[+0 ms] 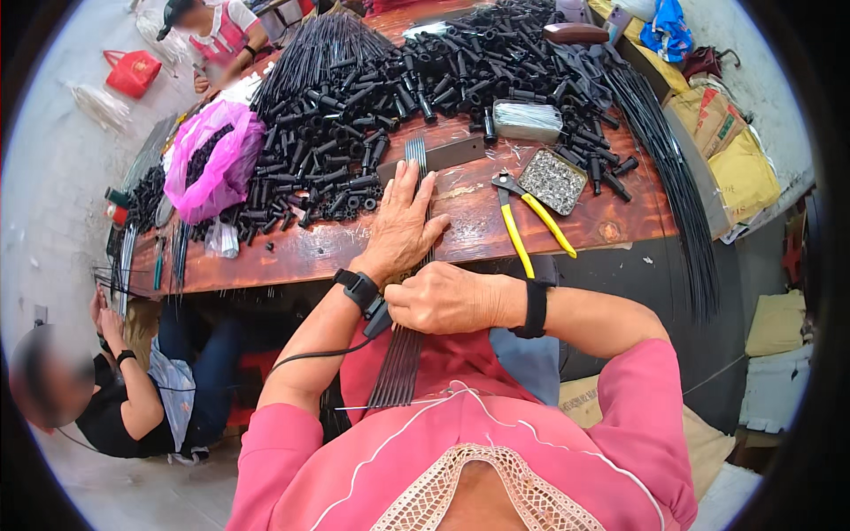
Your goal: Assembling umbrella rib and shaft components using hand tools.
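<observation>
A row of thin dark metal rods, like umbrella ribs, runs from my lap up over the table edge. Their silver tips rest by a flat dark metal bar. My left hand lies on the rods with its fingers stretched out, pressing them to the wood. Nearer to me, my right hand is closed in a curled grip against the rods; whatever is between its fingers is hidden. Yellow-handled pliers lie to the right, beside a square tray of small metal bits.
Black plastic tubes are heaped across the table. A box of silver pins stands behind the pliers. Long dark rods hang over the right edge. A pink bag is at left. Two people work nearby, at far left and near left.
</observation>
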A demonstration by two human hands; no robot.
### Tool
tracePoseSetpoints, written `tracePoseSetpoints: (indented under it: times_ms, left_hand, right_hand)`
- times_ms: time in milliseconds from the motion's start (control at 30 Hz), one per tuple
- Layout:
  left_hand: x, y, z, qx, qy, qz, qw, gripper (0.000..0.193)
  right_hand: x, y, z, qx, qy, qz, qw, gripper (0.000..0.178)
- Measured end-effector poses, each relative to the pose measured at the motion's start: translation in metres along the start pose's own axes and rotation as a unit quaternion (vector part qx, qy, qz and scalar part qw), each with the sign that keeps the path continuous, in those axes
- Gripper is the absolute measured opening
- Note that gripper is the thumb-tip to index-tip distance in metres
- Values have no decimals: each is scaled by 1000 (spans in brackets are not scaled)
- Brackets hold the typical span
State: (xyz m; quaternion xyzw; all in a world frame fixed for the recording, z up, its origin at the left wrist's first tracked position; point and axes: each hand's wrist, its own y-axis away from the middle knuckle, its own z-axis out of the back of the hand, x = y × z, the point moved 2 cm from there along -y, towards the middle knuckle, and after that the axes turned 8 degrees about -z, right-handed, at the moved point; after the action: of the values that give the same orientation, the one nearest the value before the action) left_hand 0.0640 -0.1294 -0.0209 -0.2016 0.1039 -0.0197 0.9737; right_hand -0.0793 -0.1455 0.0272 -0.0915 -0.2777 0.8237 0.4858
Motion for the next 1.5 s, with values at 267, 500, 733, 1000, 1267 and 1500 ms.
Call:
tracePoseSetpoints:
  times_ms: [267,500,733,1000,1267,1500]
  left_hand:
    - [-5,6,1,-14,-28,20,999,69]
    - [-4,0,-4,-14,-43,18,999,73]
    - [-5,5,4,25,-54,51,997,71]
    - [-8,1,4,17,-39,43,998,71]
    - [-7,1,4,13,-40,42,998,74]
    - [-8,-1,4,16,-39,45,998,75]
  right_hand:
    - [7,-3,7,13,17,5,1000,11]
    - [4,2,20,91,-20,-94,991,24]
    - [-104,45,97,206,72,-363,906,20]
    - [-214,104,151,69,132,-537,830,13]
    - [-231,107,125,45,220,-510,831,9]
    - [-234,109,136,84,128,-496,855,11]
